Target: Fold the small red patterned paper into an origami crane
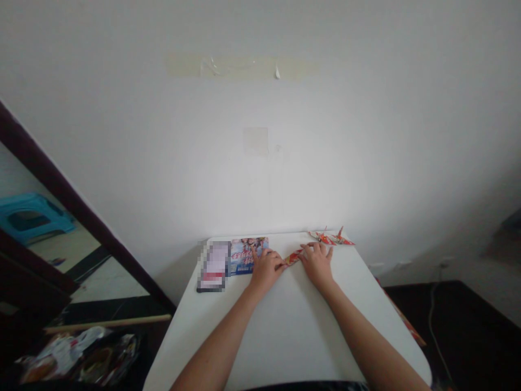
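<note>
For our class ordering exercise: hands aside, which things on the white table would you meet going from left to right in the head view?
Phone, printed leaflet, red-patterned paper strip, folded papers with upright points.

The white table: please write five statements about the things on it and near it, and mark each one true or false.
1. The left hand and right hand both touch the patterned paper. True.
2. The phone lies between the two hands. False: it lies to the left of both.
3. The folded paper shapes lie near the wall. True.
4. The blue stool is on the table. False: it shows at the far left, off the table.
5. The left hand partly covers the picture card. True.
</note>
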`<action>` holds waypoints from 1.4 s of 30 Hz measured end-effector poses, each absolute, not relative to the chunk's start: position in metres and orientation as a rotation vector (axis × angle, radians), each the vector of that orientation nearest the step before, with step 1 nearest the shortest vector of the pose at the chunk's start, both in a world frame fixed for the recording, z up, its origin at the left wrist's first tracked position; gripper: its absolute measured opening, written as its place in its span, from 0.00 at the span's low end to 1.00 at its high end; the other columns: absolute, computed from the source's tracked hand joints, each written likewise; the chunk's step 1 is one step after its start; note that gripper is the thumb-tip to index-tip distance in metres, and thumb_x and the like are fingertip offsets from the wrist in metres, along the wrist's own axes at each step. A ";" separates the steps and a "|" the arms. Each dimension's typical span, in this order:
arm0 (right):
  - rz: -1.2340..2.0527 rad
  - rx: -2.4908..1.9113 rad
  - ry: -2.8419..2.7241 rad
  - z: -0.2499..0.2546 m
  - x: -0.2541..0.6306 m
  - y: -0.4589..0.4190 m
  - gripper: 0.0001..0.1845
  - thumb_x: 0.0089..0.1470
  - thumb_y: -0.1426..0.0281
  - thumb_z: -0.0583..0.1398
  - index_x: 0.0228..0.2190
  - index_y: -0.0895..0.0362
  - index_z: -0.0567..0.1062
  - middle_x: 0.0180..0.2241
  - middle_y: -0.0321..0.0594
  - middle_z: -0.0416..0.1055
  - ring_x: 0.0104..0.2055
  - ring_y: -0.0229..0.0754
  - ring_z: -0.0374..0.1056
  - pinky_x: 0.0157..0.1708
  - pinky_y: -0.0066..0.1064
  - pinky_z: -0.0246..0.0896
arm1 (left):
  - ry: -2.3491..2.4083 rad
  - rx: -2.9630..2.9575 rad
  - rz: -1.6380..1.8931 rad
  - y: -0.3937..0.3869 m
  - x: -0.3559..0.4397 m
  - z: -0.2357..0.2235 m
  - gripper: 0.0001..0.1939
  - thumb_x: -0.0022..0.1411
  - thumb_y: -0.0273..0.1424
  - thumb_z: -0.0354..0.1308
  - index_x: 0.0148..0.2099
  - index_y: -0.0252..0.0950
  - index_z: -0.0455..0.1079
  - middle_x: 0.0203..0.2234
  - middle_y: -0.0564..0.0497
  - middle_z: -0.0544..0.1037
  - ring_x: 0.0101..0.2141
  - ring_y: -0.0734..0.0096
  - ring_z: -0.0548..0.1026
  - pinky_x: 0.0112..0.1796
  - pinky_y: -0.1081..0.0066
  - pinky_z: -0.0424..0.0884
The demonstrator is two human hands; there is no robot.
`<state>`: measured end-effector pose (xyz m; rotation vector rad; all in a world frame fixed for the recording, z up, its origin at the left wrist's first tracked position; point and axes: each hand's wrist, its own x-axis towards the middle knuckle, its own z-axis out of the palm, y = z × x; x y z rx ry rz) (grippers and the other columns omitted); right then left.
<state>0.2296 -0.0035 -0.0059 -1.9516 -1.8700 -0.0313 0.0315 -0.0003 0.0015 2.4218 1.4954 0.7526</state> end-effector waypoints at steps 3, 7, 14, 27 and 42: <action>-0.068 -1.985 -1.832 -0.007 0.230 -0.004 0.21 0.64 0.62 0.55 0.57 0.53 0.71 0.56 0.49 0.68 0.62 0.58 0.57 0.66 0.67 0.35 | 1.403 2.392 0.710 -0.001 0.034 0.001 0.07 0.64 0.37 0.63 0.43 0.50 0.82 0.40 0.51 0.83 0.52 0.58 0.70 0.65 0.33 0.30; -0.015 -2.023 -1.792 -0.008 0.227 -0.004 0.20 0.65 0.62 0.54 0.53 0.57 0.73 0.53 0.51 0.70 0.62 0.57 0.58 0.66 0.64 0.37 | 1.328 2.381 0.679 0.000 0.034 -0.001 0.09 0.62 0.37 0.65 0.45 0.53 0.81 0.41 0.53 0.83 0.53 0.59 0.70 0.65 0.33 0.30; 0.138 -1.972 -1.876 -0.006 0.229 -0.002 0.20 0.65 0.60 0.54 0.55 0.47 0.74 0.58 0.47 0.66 0.63 0.55 0.56 0.65 0.64 0.41 | 1.466 2.461 0.643 -0.008 0.038 -0.006 0.21 0.62 0.45 0.63 0.58 0.59 0.73 0.59 0.54 0.74 0.60 0.51 0.65 0.63 0.25 0.36; 0.173 -1.957 -2.015 -0.004 0.231 -0.002 0.22 0.66 0.54 0.54 0.59 0.32 0.68 0.64 0.40 0.59 0.67 0.56 0.51 0.65 0.68 0.36 | 1.606 2.406 0.609 -0.008 0.038 -0.004 0.20 0.62 0.48 0.61 0.57 0.65 0.72 0.65 0.55 0.67 0.65 0.44 0.58 0.61 0.22 0.32; 0.256 -1.783 -1.876 -0.010 0.237 0.000 0.11 0.57 0.57 0.63 0.42 0.44 0.81 0.54 0.40 0.69 0.61 0.53 0.59 0.65 0.62 0.39 | 1.732 2.299 0.613 -0.004 0.044 -0.005 0.17 0.60 0.50 0.63 0.51 0.60 0.78 0.65 0.53 0.67 0.65 0.38 0.55 0.61 0.23 0.35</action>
